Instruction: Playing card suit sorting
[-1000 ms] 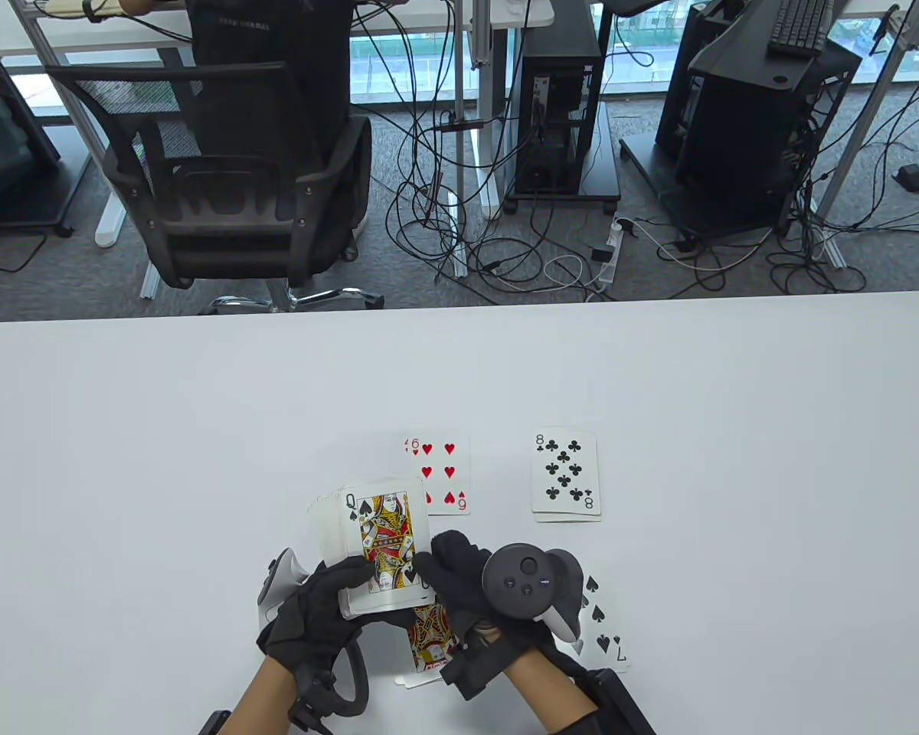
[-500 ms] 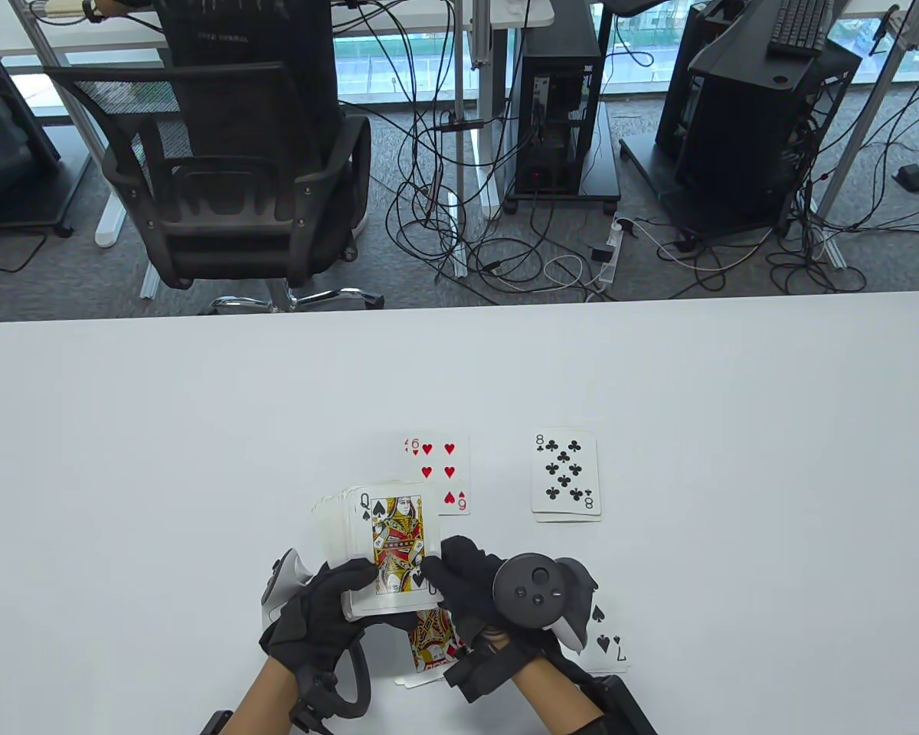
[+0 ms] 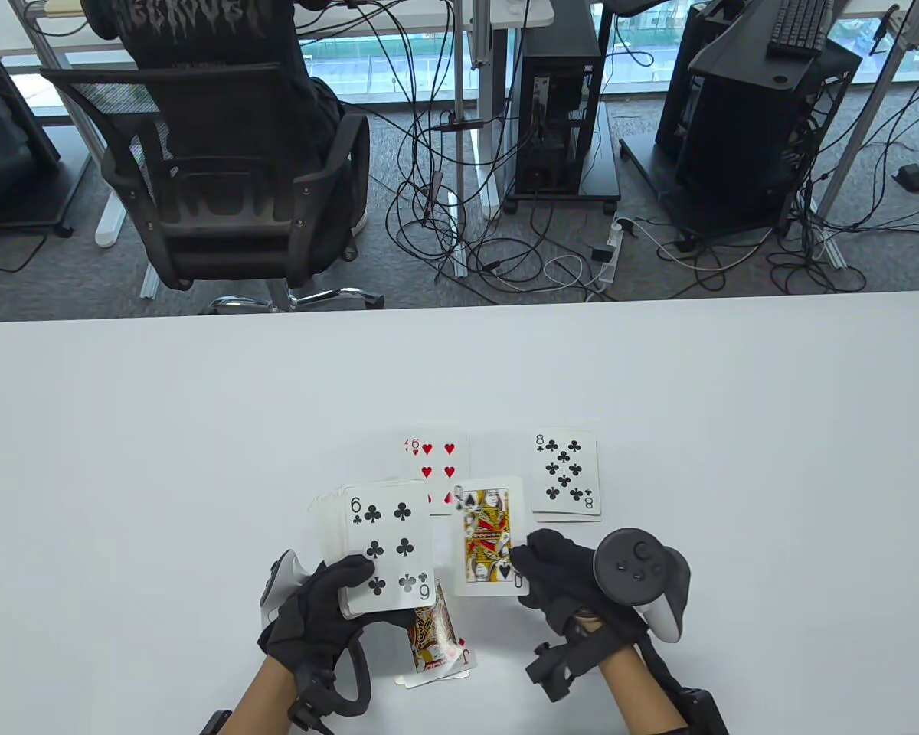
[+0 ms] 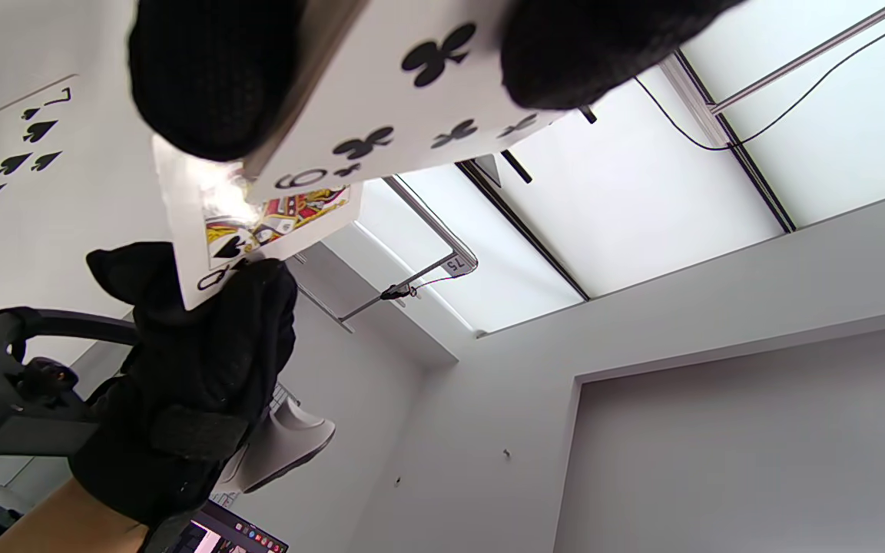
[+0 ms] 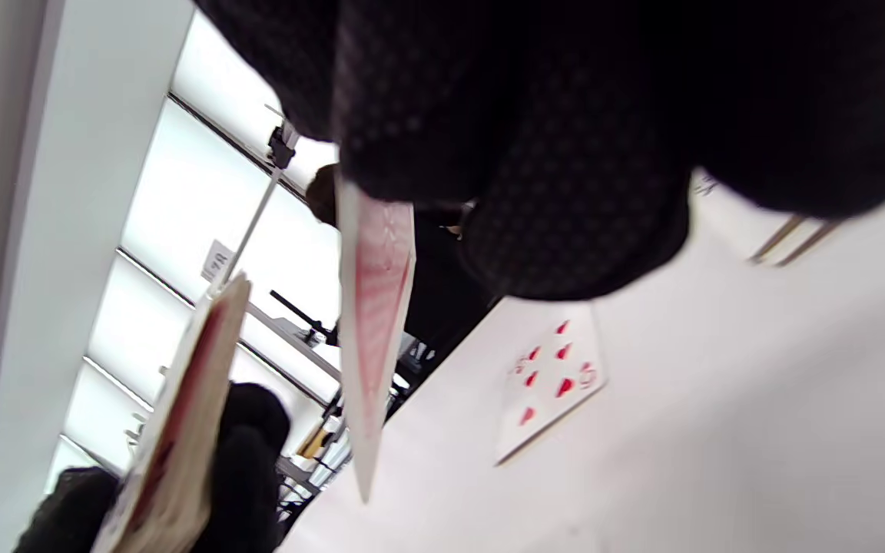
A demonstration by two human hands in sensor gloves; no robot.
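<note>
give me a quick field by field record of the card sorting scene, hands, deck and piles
left hand: grips the deck, six of clubs face up on top
right hand: pinches the queen of spades by its near corner, clear of the deck
hearts pile: six of hearts on top, far side
clubs pile: eight of clubs on top, right of hearts
jack pile: near edge, suit hidden
spades pile: seven on top, seen only in left wrist view
table: white

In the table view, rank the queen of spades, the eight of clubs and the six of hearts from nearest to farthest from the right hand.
Measured from the right hand:
1. Queen of spades: pinched by that hand, just to its left.
2. Eight of clubs: on the table straight beyond the hand.
3. Six of hearts: beyond and to the left, partly covered by the queen.
</note>
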